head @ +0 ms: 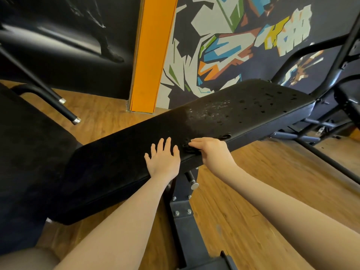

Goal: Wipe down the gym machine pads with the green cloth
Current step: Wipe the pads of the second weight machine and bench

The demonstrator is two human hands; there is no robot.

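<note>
Two hands are on the long black pad (194, 121), both near its front edge. My left hand (163, 160) lies flat on the pad surface, fingers spread and straight, wrist over the front edge. My right hand (210, 151) sits just beside it, toward the far end, its grip curled over the front edge and pressed onto something small and dark I cannot make out; I cannot tell whether that is the green cloth, and I see no green fabric anywhere in view.

Wet droplets (224, 108) speckle the far half of the pad, up to its far corner by the painted wall (233, 45); the near half looks dull and dry. The pad's back edge is open to the wood floor (101, 117) and an orange column (152, 55). Beyond the near end lies a second black pad (29, 143), almost touching its corner. Under the front edge, the machine's steel post (181, 211) and a pin (191, 181) stick out between my forearms. Black frame tubes (321, 55) crowd the far right end.
</note>
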